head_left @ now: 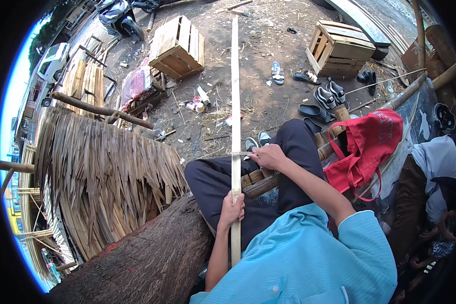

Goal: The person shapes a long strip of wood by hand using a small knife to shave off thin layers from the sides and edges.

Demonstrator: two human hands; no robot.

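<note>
A long, pale bamboo strip [235, 91] runs straight out from my lap over the dirt ground. My left hand [231, 210] is wrapped round its near part, and the end passes back beside my blue shirt. In my right hand [269, 156] is a knife [242, 153], its thin blade lying crosswise against the strip a little beyond the left hand. The fingers hide the knife's handle. Both hands are over my crossed legs in dark trousers [301, 152].
A red tote bag [367, 147] lies on the bamboo seat to my right, near another person [430, 177]. A tree trunk [147, 253] and dry thatch [106, 162] stand left. Ahead are wooden crates [180, 48], several shoes [329, 93] and litter.
</note>
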